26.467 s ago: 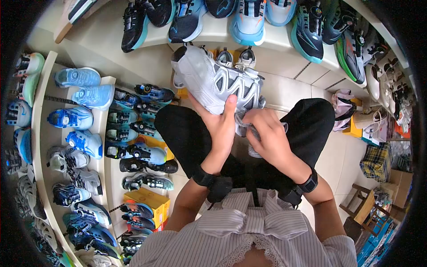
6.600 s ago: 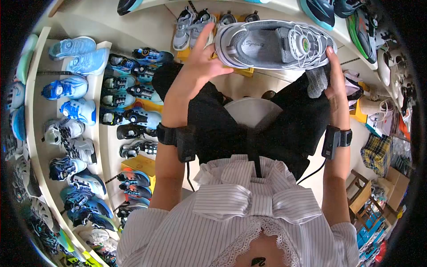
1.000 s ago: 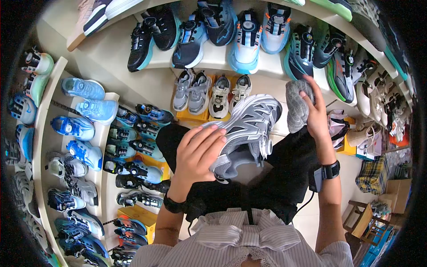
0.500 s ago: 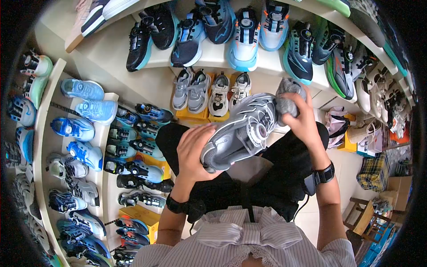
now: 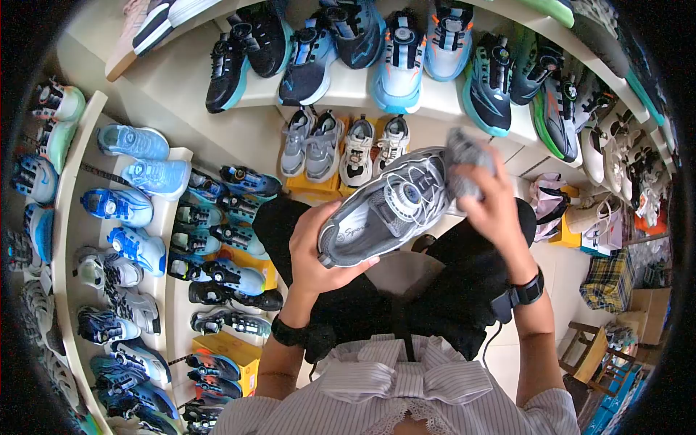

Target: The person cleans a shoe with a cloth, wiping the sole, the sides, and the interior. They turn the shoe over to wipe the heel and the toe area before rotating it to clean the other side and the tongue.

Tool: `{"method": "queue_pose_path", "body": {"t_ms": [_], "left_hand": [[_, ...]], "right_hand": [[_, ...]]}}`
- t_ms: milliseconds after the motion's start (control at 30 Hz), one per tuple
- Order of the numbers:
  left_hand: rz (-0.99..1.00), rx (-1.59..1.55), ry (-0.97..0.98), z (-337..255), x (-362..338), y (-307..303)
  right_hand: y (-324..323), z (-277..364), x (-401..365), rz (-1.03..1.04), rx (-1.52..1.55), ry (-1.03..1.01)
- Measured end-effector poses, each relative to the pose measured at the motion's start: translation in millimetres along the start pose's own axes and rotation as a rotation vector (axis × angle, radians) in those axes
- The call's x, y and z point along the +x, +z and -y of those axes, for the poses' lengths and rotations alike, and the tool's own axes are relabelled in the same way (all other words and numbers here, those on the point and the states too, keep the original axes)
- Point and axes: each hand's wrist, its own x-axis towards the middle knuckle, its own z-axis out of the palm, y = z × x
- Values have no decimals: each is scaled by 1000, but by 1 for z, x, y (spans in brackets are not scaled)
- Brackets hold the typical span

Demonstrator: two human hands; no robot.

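While L hand (image 5: 317,250) cups sneaker (image 5: 384,209), R hand (image 5: 499,206) grips cloth (image 5: 464,161)

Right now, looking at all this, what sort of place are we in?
Likely a shoe shop: tiered shelves packed with sports shoes, yellow boxes under some pairs, and the left hand holds a grey sneaker while the right hand presses a grey cloth against it.
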Motion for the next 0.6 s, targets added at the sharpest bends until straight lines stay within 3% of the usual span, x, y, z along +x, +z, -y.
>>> {"method": "queue_pose_path", "body": {"t_ms": [33, 100, 167, 233, 300, 433, 500, 600], "left_hand": [[-13, -42, 17, -4, 1, 0], [-29, -87, 36, -10, 7, 1], [-40, 67, 220, -15, 14, 1], [-48, 69, 225, -12, 13, 4], [-20, -3, 105, -10, 8, 3], [0, 52, 142, -11, 9, 7], [3, 107, 216, -13, 13, 9], [18, 54, 171, -12, 12, 9]], "right_hand": [[-2, -2, 4, -74, 2, 98], [-1, -2, 8, -107, -22, 107], [4, 2, 8, -27, -63, -74], [10, 6, 6, 9, 114, -31], [5, 0, 6, 60, 495, 104], [-3, 15, 6, 93, 565, 159], [-6, 23, 9, 45, 504, -105], [-7, 26, 10, 106, 490, -70]]}}
